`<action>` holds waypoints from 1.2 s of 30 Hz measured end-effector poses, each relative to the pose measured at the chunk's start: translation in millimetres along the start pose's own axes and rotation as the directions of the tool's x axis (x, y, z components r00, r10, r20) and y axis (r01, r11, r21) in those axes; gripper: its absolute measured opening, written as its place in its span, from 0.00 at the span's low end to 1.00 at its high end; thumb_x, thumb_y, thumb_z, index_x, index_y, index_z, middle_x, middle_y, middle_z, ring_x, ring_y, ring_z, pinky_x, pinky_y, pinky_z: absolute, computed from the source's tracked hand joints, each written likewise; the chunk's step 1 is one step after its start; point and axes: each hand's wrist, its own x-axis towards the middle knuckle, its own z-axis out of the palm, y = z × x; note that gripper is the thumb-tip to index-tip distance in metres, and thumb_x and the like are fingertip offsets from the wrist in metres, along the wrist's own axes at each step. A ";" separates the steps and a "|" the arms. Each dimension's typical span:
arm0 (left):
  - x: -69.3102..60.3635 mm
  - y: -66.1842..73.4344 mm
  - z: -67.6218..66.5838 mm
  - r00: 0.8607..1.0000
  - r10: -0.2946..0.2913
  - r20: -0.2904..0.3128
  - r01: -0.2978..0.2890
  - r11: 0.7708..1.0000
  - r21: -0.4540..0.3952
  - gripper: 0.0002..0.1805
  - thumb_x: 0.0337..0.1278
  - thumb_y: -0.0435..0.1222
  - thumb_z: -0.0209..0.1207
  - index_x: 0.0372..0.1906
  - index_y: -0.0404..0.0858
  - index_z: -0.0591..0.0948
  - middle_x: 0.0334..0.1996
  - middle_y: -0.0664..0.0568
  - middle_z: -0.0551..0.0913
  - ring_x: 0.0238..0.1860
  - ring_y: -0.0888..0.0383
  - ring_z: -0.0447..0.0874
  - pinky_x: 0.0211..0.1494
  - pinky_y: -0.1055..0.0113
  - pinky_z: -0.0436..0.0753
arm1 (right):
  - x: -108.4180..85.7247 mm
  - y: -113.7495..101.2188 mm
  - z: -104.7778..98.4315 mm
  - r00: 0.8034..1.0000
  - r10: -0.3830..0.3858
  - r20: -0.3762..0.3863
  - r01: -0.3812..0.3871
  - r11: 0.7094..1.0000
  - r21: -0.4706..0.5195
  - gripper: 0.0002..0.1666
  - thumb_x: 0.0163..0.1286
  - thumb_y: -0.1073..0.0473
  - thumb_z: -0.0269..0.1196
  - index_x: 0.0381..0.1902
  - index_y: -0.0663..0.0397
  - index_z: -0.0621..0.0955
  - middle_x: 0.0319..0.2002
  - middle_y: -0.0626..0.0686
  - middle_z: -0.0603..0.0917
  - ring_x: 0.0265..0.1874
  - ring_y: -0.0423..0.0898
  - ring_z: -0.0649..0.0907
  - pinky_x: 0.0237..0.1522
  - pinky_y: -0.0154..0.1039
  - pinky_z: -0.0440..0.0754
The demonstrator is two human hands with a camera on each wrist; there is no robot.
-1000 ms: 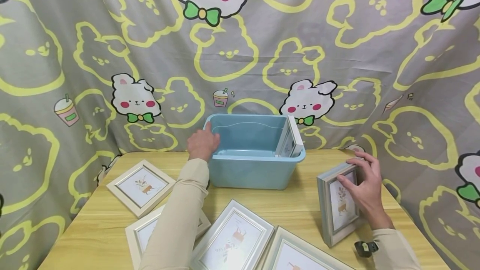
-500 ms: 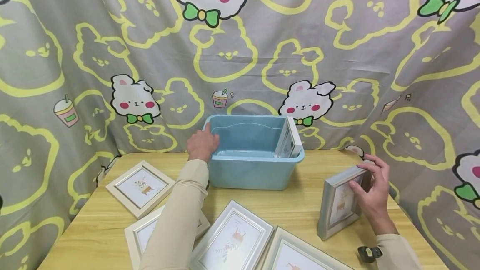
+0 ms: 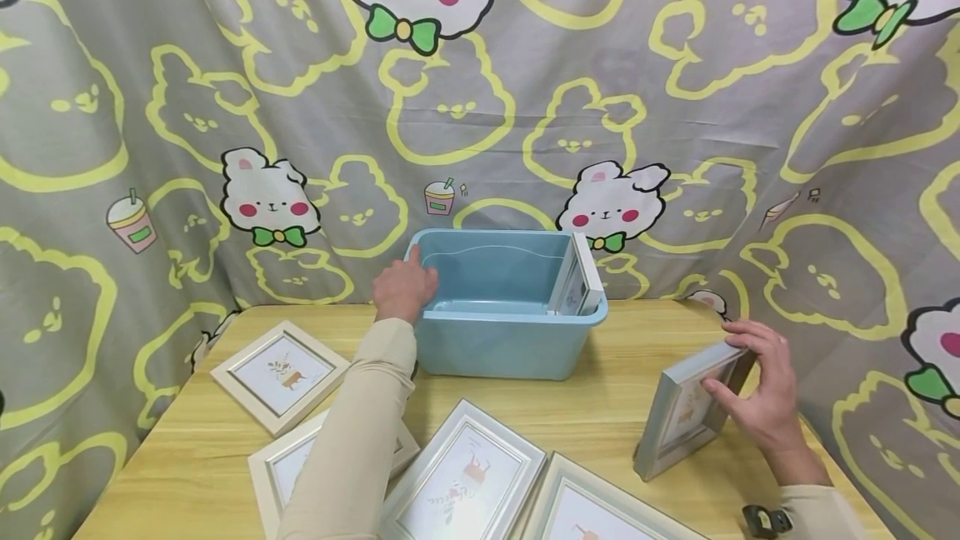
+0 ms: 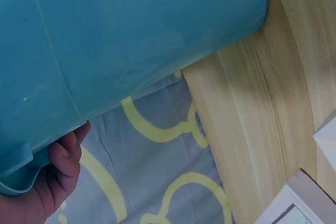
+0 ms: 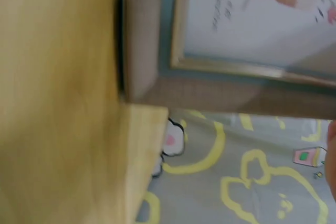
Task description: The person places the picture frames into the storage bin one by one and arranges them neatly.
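Observation:
My left hand [image 3: 405, 286] grips the left rim of a blue plastic bin [image 3: 502, 348] at the back of the table. In the left wrist view its fingers curl under the bin's lip. Inside the bin, a white picture frame [image 3: 581, 277] leans on the right wall. On the right side, my right hand [image 3: 768, 398] holds a grey picture frame [image 3: 690, 407] by its upper edge, thumb on the front and fingers over the top. That frame is tilted, its lower edge at or near the tabletop; the right wrist view shows its corner [image 5: 152, 82] close up.
Several more picture frames lie flat: a cream one [image 3: 258, 398] at left, one partly under my left forearm [image 3: 266, 473], a silver one [image 3: 517, 473] front centre, and one [image 3: 555, 490] cut off below. A patterned curtain [image 3: 480, 132] hangs behind the wooden table [image 3: 600, 407].
My right hand has moved to the right and turned the grey picture frame, which now shows more side-on and leans further right. The left hand and bin stay put.

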 end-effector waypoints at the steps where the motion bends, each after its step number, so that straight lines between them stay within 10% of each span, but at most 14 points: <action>1: 0.0 -0.2 0.1 1.000 0.000 -0.001 0.000 1.000 -0.001 0.35 0.64 0.53 0.39 0.76 0.49 0.55 0.58 0.34 0.77 0.51 0.36 0.81 0.50 0.45 0.79 | 0.1 3.2 -2.3 1.000 -0.027 0.015 0.028 0.999 -0.035 0.47 0.53 0.33 0.69 0.39 0.80 0.74 0.52 0.53 0.81 0.63 0.40 0.71 0.65 0.32 0.59; 7: 0.2 -0.3 0.9 1.000 0.002 -0.006 -0.002 1.000 -0.001 0.35 0.65 0.53 0.40 0.76 0.49 0.55 0.58 0.34 0.77 0.52 0.36 0.80 0.51 0.44 0.79 | 4.6 2.0 -17.5 0.970 -0.099 0.223 0.150 0.962 -0.226 0.48 0.51 0.22 0.62 0.42 0.65 0.83 0.48 0.55 0.82 0.67 0.40 0.69 0.72 0.42 0.51; 12: 0.9 0.5 2.1 1.000 0.005 -0.010 -0.004 1.000 0.011 0.35 0.64 0.53 0.40 0.75 0.49 0.56 0.57 0.35 0.78 0.52 0.37 0.80 0.51 0.45 0.79 | 11.5 -8.9 -24.4 0.897 -0.173 0.406 0.302 0.911 -0.279 0.46 0.54 0.21 0.58 0.52 0.53 0.83 0.51 0.59 0.81 0.69 0.43 0.67 0.74 0.54 0.49; 21: 1.6 1.7 0.7 1.000 0.007 -0.007 -0.007 1.000 0.023 0.35 0.65 0.53 0.39 0.75 0.49 0.55 0.56 0.34 0.78 0.51 0.37 0.81 0.48 0.46 0.80 | 26.3 -19.2 -34.5 0.768 -0.275 0.578 0.480 0.846 -0.234 0.41 0.64 0.26 0.51 0.58 0.50 0.80 0.49 0.61 0.80 0.54 0.52 0.73 0.75 0.45 0.47; 27: 1.9 0.5 1.1 1.000 -0.001 -0.009 0.001 1.000 0.024 0.34 0.65 0.53 0.41 0.74 0.49 0.57 0.55 0.35 0.79 0.49 0.38 0.82 0.47 0.47 0.81 | 35.0 -17.3 -36.4 0.698 -0.332 0.634 0.572 0.792 -0.215 0.33 0.73 0.33 0.42 0.59 0.46 0.79 0.42 0.53 0.81 0.41 0.50 0.76 0.62 0.44 0.60; 36: 1.8 -0.5 2.7 1.000 -0.012 0.000 0.012 1.000 0.026 0.35 0.65 0.54 0.40 0.75 0.50 0.55 0.55 0.36 0.79 0.47 0.39 0.82 0.46 0.48 0.81 | 40.5 -19.9 -34.4 0.654 -0.279 0.703 0.603 0.753 -0.262 0.30 0.76 0.38 0.37 0.61 0.39 0.78 0.40 0.48 0.79 0.34 0.44 0.76 0.37 0.47 0.68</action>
